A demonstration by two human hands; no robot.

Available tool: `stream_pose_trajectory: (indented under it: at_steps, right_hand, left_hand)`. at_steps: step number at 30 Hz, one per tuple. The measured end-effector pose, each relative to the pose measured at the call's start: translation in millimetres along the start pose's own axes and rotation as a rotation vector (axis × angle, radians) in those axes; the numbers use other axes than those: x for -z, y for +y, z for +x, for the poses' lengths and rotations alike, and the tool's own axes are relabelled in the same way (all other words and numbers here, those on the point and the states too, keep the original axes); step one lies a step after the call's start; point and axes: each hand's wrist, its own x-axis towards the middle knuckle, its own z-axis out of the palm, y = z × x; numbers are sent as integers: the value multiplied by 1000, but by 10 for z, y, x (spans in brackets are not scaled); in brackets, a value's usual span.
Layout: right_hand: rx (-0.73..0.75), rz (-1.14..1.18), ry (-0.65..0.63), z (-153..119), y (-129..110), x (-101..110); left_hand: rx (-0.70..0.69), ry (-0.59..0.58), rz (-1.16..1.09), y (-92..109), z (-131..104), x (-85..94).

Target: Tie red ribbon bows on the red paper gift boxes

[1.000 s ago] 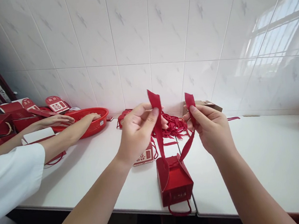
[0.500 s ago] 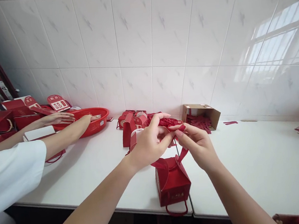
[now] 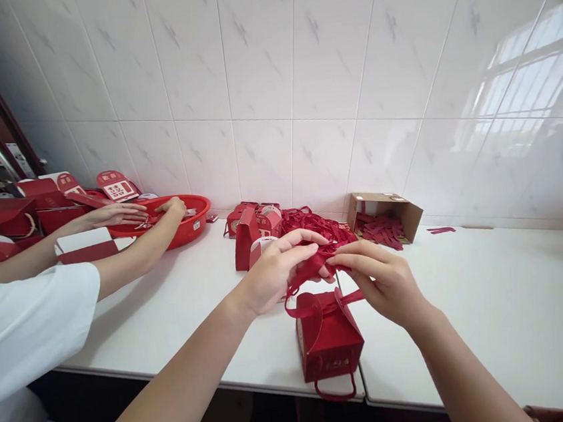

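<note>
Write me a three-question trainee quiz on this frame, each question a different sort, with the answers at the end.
1. Multiple choice. What are the person's left hand and right hand handling above the small red box?
a) a pair of scissors
b) a red ribbon
c) a door handle

2. True or false. The open cardboard box by the tiled wall is to the right of the ribbon pile.

3. Fill in the blank. On the left, another person's hand is at a red ____.

Key: 1: b. 2: true. 3: basin.
</note>
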Motion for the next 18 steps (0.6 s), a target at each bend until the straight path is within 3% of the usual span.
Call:
stream_pose_trajectory:
  at_steps: [3, 5, 7, 8, 10, 12, 13, 15, 18]
  right_hand:
    - [-64, 13, 160, -49, -44, -70]
    - [-247, 13, 360, -151, -37, -76]
    - [-523, -13, 538, -354, 25, -10]
    - [-675, -37, 587, -497, 75, 51]
    - [-972, -122, 568, -852, 198, 202]
    - [-1232, -209, 482, -1237, 321, 332]
    - [-1327, -199, 370, -1408, 372, 368]
    - [-1407, -159, 132, -1641, 437, 365]
    - [-1264, -183, 158, -1637, 426, 210]
  left_hand:
    - [-251, 176, 370, -47, -67, -24]
    - [-461, 382, 654, -102, -168, 35]
    - [-570, 544, 856, -199, -332, 194]
    - [-557, 603, 928, -272, -436, 312]
    - [-364, 701, 1075, -475, -664, 595]
    - [-91, 645, 1154, -734, -869, 864]
    - [39, 568, 1141, -867, -943, 962]
    - [134, 480, 1104, -1091, -1015, 1038]
    - [22, 538, 1000, -1219, -934, 850]
